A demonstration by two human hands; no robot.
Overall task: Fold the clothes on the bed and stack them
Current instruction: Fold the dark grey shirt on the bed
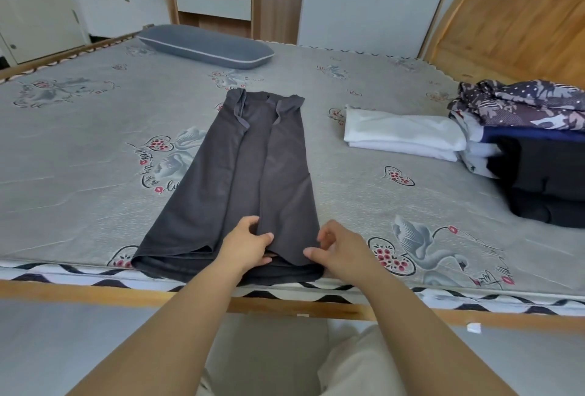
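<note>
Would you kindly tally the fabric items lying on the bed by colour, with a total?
Dark grey: 1, the garment both hands hold
White: 1, the folded piece
Blue-grey: 1, the pillow
Mixed colours: 1, the pile at the right; its separate pieces cannot be counted
Total: 4

Light: soft, even daylight filling the room | shadows: showing faint | edges: bending with wide-angle distortion | focus: slightly soft

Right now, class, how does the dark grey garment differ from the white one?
The dark grey garment lies long, partly folded, at the near bed edge, both hands gripping its hem. The white garment is a compact, finished fold, untouched, farther right. Both rest on the mattress.
</note>
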